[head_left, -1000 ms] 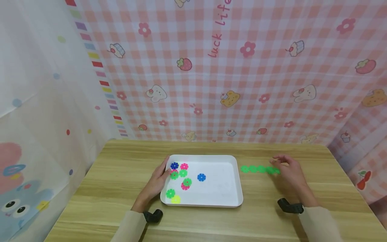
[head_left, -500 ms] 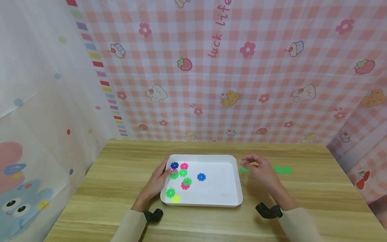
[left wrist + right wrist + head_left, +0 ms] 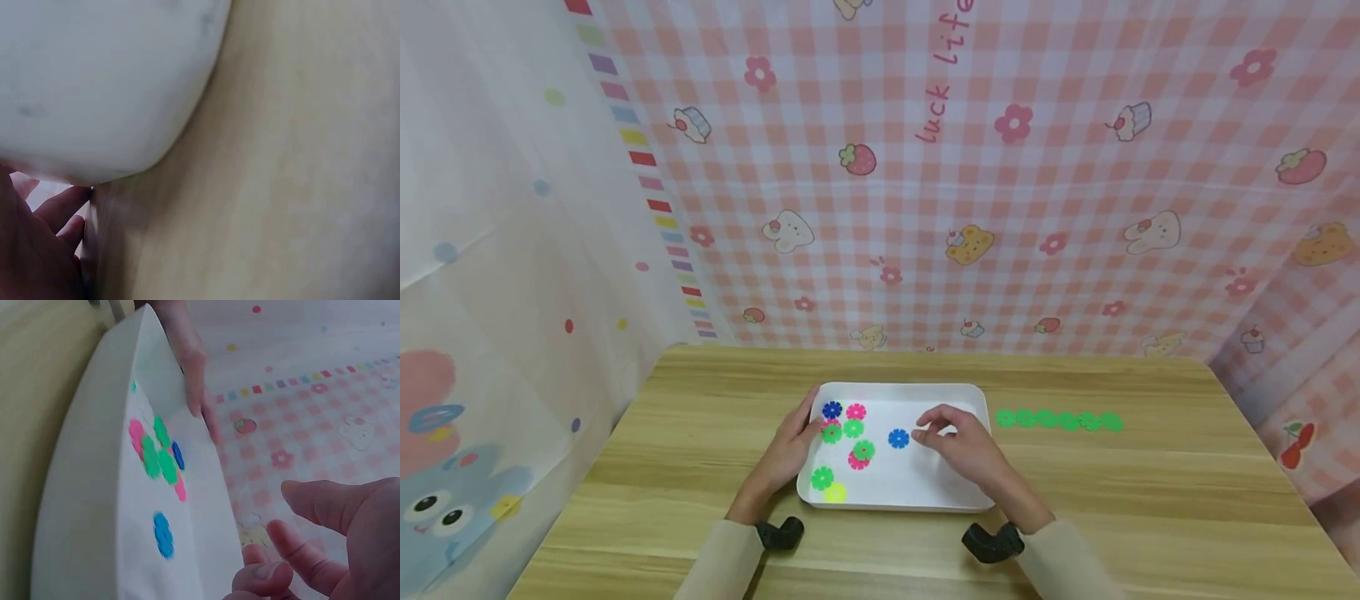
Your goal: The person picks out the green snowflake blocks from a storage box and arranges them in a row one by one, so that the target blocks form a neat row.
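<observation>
Right hand [image 3: 962, 446] over the white tray [image 3: 917, 492], thumb parted from the loosely bent fingers, nothing held between them; the right wrist view cuts the hand off at its edge. In the head view this hand hides part of the tray's right wall. Just left of its fingertips, apart from them, lies the light blue disc [image 3: 898, 438] on the tray floor. Farther left, a green disc [image 3: 864, 450] largely covers a pink one; beyond these, a second such pair, its pink disc mostly hidden, lies near the left thumb, with the dark blue disc [image 3: 832, 410] behind. Toward the person, the yellow disc [image 3: 836, 494] is partly covered by a green one. Left hand [image 3: 790, 446] grips the tray's left wall, thumb at the rim, its other fingers outside; in the left wrist view it is dark and cropped. To the right of the right hand, outside the tray, runs the row of green discs [image 3: 1047, 419]. One second earlier the right hand covered this row's far end; left hand and tray are essentially unmoved.
</observation>
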A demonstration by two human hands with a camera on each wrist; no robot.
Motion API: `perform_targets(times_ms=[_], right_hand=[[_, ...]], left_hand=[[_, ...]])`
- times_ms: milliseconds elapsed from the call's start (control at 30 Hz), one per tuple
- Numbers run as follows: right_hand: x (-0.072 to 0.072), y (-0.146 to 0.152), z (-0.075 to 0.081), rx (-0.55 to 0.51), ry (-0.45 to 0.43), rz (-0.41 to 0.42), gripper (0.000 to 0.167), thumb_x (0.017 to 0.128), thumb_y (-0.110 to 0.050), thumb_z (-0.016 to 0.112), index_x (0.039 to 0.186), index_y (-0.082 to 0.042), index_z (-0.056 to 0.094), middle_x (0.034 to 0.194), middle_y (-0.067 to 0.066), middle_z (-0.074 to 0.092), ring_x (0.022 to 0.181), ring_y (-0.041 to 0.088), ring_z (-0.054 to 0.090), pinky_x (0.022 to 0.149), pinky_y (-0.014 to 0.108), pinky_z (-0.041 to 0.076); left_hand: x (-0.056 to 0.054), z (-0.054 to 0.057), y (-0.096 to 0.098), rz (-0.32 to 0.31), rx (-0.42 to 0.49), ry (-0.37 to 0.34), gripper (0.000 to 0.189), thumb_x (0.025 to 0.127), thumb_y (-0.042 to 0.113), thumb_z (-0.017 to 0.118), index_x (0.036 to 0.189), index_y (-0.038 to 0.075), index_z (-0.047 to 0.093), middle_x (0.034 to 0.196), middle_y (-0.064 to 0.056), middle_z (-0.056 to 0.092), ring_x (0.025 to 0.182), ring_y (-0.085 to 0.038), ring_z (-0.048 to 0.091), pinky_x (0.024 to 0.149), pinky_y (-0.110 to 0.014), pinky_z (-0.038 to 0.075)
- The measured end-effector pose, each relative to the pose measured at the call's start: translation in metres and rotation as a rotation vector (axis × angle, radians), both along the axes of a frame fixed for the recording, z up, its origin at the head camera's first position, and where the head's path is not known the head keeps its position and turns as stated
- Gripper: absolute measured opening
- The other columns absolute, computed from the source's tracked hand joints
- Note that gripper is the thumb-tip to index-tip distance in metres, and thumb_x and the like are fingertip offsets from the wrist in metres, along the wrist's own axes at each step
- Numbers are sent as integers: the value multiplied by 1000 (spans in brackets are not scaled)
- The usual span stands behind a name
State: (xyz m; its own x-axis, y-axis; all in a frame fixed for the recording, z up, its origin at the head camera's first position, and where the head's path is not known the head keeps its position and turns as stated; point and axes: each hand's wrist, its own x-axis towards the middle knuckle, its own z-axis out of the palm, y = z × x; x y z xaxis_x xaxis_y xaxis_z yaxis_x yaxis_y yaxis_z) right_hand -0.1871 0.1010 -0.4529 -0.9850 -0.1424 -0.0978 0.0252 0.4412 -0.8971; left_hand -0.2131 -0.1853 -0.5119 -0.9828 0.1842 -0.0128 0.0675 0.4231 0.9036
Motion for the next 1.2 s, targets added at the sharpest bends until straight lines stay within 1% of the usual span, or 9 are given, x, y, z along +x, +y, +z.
perform_targets(times_ms=[100,200,400,633,800,867,1033,1067,1200], right_hand=[[1,-15,-5,-13,-16,43,14,90,-22,73,98,-11,69,86,2,62,82,17,56,68,29,44],[1,-27,-9,-5,-49,77,20,90,-24,73,103,-10,68,89,3,62,80,17,55,66,29,43],[-1,-47,-15,29,-103,106,29,89,-26,73,111,-8,67,92,5,59,80,20,51,67,30,40],[-3,-64,-22,74,-128,100,33,87,-26,75,113,-9,66,86,5,58,74,20,50,63,29,40],[-6,-69,-25,99,-148,88,36,86,-27,76,115,-10,65,83,5,56,72,20,49,61,29,38],[-8,-70,-26,111,-148,78,36,85,-26,77,115,-11,65,83,6,55,72,20,49,61,29,37],[-12,-73,-28,121,-136,54,33,83,-23,78,112,-11,67,82,6,55,71,20,49,61,29,37],[-13,-74,-29,126,-130,48,33,83,-22,79,112,-11,68,81,6,55,71,20,49,61,29,37],[-14,-77,-32,158,-106,30,29,82,-22,80,107,-11,70,78,5,55,69,19,48,60,28,37]], left_hand=[[-1,-1,0,-2,-1,5,56,109,20,35,160,16,15,166,-12,14,152,-32,8,122,-55,5],[-1,-2,0,-1,-9,6,56,109,20,35,160,15,14,166,-12,14,152,-32,9,122,-54,6],[-2,-1,-1,-2,-16,-4,56,109,20,34,161,16,13,166,-9,14,153,-28,9,123,-51,8],[-2,-2,-2,-12,-16,-15,56,109,21,34,161,17,13,166,-7,13,153,-26,8,123,-50,8],[-2,-3,-1,-20,7,-14,56,109,19,34,161,16,12,166,-10,13,153,-29,8,122,-51,8],[-2,-3,-1,-22,11,-11,57,109,18,34,161,15,12,166,-12,13,153,-30,8,122,-52,7],[-1,-1,-1,-19,-3,-12,56,109,20,34,161,16,12,166,-10,13,153,-29,8,123,-51,7],[1,4,1,-20,-1,-18,56,109,19,34,161,15,12,166,-11,12,153,-29,7,122,-52,6],[2,6,2,-21,12,-15,56,109,18,34,160,14,13,166,-13,13,153,-30,8,122,-51,6]])
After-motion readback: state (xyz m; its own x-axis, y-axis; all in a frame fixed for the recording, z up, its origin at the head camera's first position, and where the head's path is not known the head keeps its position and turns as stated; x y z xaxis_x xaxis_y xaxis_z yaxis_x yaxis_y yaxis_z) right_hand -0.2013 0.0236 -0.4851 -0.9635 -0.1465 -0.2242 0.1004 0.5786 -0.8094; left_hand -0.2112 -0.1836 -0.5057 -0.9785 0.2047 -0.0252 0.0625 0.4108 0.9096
